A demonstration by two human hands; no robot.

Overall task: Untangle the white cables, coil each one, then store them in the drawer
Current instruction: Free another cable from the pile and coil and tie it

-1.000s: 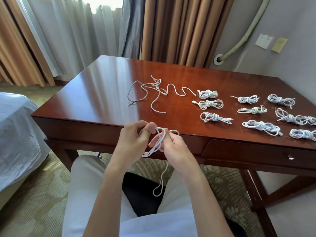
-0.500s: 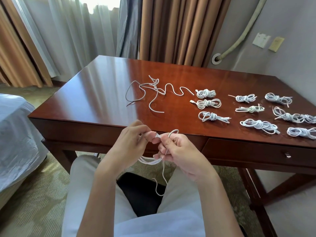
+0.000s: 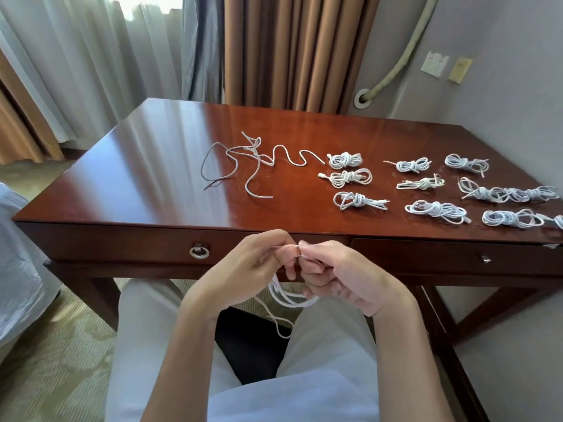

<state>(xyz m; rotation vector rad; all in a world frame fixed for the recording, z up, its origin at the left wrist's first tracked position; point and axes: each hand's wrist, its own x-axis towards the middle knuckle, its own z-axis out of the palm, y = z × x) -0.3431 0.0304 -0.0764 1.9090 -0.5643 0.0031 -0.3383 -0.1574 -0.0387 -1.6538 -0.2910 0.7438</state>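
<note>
Both hands hold one white cable (image 3: 286, 298) in front of the desk, above my lap. My left hand (image 3: 243, 269) pinches its loops near the top, and my right hand (image 3: 338, 275) pinches the plug end beside it. Loose loops and a tail hang below the fingers. On the desk top lie a loose tangle of white cables (image 3: 243, 161) at the middle and several coiled white cables (image 3: 347, 178) to the right. Two drawers sit in the desk front, both shut: a left drawer with a ring pull (image 3: 198, 252) and a right drawer with a small knob (image 3: 486, 258).
The wooden desk (image 3: 152, 178) stands against a grey wall with curtains (image 3: 289, 50) behind it. A bed with a white sheet (image 3: 18, 269) is at the left. I sit on a dark chair (image 3: 253, 345) over patterned carpet.
The hands have dropped lower and closer together in front of the desk edge. The loops that stood above the fingers now hang below them. The camera tilted down, showing the ring pull.
</note>
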